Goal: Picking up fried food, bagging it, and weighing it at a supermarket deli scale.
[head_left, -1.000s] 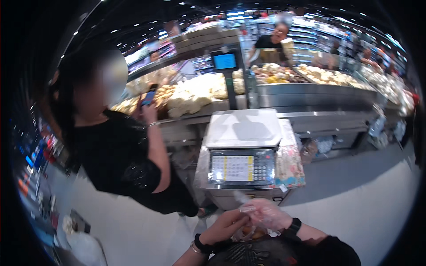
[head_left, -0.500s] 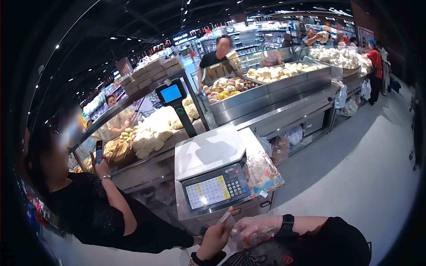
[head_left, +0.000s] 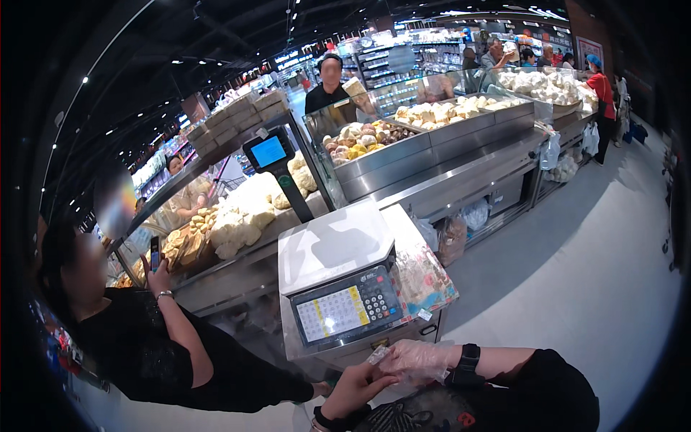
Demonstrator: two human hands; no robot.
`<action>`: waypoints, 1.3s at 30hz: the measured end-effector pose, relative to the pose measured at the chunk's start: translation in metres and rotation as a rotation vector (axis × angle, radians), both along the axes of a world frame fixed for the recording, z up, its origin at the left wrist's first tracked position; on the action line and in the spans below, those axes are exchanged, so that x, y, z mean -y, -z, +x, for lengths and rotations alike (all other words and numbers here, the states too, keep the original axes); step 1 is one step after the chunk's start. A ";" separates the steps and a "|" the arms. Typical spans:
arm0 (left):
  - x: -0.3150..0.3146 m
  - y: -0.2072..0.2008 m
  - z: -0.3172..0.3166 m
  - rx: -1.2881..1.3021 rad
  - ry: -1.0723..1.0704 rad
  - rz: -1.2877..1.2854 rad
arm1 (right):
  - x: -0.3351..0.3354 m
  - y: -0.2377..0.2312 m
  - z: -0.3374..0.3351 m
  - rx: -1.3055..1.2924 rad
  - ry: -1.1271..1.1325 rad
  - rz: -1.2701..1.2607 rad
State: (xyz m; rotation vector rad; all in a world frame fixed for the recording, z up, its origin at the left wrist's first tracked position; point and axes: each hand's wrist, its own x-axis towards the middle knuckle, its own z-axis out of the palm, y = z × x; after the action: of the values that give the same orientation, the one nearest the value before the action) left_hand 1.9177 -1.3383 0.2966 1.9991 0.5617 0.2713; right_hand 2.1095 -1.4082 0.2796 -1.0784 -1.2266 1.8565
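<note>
At the lower middle, a clear plastic glove covers my right hand. Its fingers point left inside the wrinkled plastic and look loosely stretched. My left hand is closed in a pinch on the glove near the right fingertips. A black watch sits on my right wrist, and a dark band circles my left. Just beyond both hands stands a weighing scale with a wide pale platform, a keypad panel and a raised screen.
A metal food counter with pale buns and dough runs behind the scale. To my left, a person in black holds a phone. Another person stands behind the glass. A patterned sheet covers the stand beside the scale.
My left fingers have shifted along the glove, and my right hand lies flatter. The view has moved slightly. The person behind the counter has moved left, and the neighbour's phone sits a bit lower.
</note>
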 end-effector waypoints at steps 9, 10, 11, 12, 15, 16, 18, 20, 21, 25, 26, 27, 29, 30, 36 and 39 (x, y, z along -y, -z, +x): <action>-0.019 0.018 -0.023 0.254 -0.179 -0.083 | -0.001 0.018 0.006 -0.171 0.050 0.095; -0.017 0.019 -0.023 0.219 -0.125 -0.003 | -0.002 0.013 0.007 -0.194 0.053 0.080; -0.013 0.023 -0.020 0.216 -0.138 -0.012 | -0.003 0.009 0.007 -0.197 0.042 0.068; -0.007 0.029 -0.015 0.232 -0.080 -0.031 | -0.004 0.005 0.008 -0.085 -0.004 0.163; -0.004 0.038 -0.005 0.283 -0.040 0.035 | -0.007 -0.025 0.007 0.127 0.003 0.485; -0.009 0.038 -0.005 0.268 -0.053 -0.016 | -0.007 -0.034 0.009 0.413 0.059 0.715; -0.008 0.025 -0.009 0.240 -0.087 -0.311 | -0.004 -0.051 0.004 0.746 0.183 0.995; -0.004 0.007 -0.011 0.267 -0.036 -0.455 | -0.003 -0.048 -0.005 0.750 0.229 1.023; -0.004 0.000 -0.008 0.283 0.027 -0.594 | 0.000 -0.047 -0.008 0.748 0.292 1.051; -0.012 -0.020 -0.001 0.306 0.147 -0.606 | 0.003 -0.046 -0.005 0.962 0.243 1.529; -0.013 -0.019 -0.003 0.330 0.144 -0.567 | 0.007 -0.053 -0.004 1.034 0.222 1.550; -0.013 -0.022 -0.007 0.333 0.141 -0.563 | 0.009 -0.058 -0.003 1.106 0.202 1.569; -0.013 -0.033 -0.014 0.177 0.011 0.065 | 0.006 -0.059 -0.002 1.106 0.235 1.604; -0.014 -0.031 -0.011 0.189 -0.078 0.458 | 0.005 -0.060 0.000 1.107 0.272 1.634; -0.016 -0.077 -0.030 0.233 -0.201 0.790 | 0.007 -0.095 0.020 0.845 0.485 1.557; -0.026 -0.023 -0.060 0.089 -0.427 0.390 | 0.022 -0.047 0.045 0.752 0.678 0.982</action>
State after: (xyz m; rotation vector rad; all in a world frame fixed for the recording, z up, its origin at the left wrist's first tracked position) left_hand 1.8582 -1.3126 0.3197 2.2058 0.9336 0.7771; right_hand 2.1544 -1.4297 0.3263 -1.3490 -1.6045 0.2035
